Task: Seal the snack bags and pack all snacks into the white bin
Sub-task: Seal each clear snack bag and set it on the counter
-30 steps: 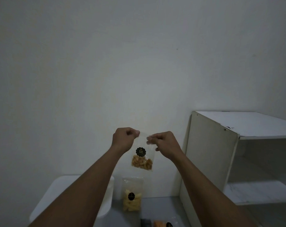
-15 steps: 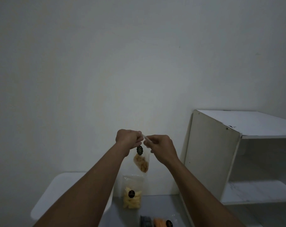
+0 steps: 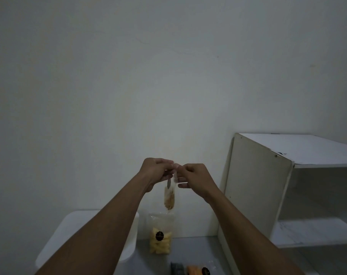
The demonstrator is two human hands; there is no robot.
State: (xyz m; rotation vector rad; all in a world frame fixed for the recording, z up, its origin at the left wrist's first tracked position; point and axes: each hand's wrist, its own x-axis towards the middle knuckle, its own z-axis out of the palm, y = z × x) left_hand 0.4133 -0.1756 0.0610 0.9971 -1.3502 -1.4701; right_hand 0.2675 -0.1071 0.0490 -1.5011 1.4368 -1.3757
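Note:
A small clear snack bag with brown snacks and a dark round sticker hangs edge-on in front of the wall. My left hand pinches its top from the left. My right hand pinches the same top edge from the right, lower fingers spread. The white bin stands at the lower left, partly behind my left forearm. A second clear bag with yellow snacks leans upright against the wall beside the bin. A third bag with orange snacks lies at the bottom edge.
A white open shelf unit stands at the right, its side panel close to my right forearm. A dark grey object lies by the orange bag. The surface underneath is grey, and a plain wall fills the background.
The held bag has turned from facing me to edge-on. My hands have come closer together at its top.

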